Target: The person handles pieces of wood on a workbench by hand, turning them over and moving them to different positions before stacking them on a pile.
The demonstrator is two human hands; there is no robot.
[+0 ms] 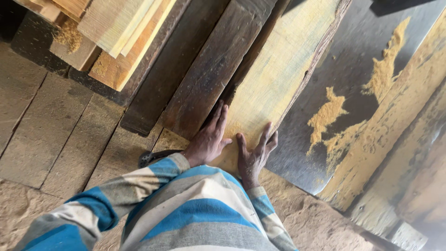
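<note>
Head view: I look down on a sawmill bench, with both hands at the near end of one board.
Metal table (353,69): the largest thing I see; a dark grey sheet that fills the right half and carries the board.
Pale plank (278,69): a long yellowish board with one rough bark edge. It lies on the table and runs from the hands up to the top of the picture.
Dark beams (204,69): two old brown timbers lie just beside the plank on its left, parallel to it.
Stacked boards (116,28): light fresh-cut wood piled at the upper left, well apart from the hands.
Striped sleeves (186,209): blue, grey and cream cloth covers both arms at the bottom.
Sawdust piles (327,114): yellow heaps on the metal, to the right of the plank.
Left hand (209,139): it presses flat on the near end of the plank, close to the dark beam. The fingers are straight and close together, clamped on nothing.
Right hand (253,155): it also lies flat on the plank end, just beside the left hand. The fingers are spread a little; I cannot tell whether the outer fingertips curl over the bark edge.
</note>
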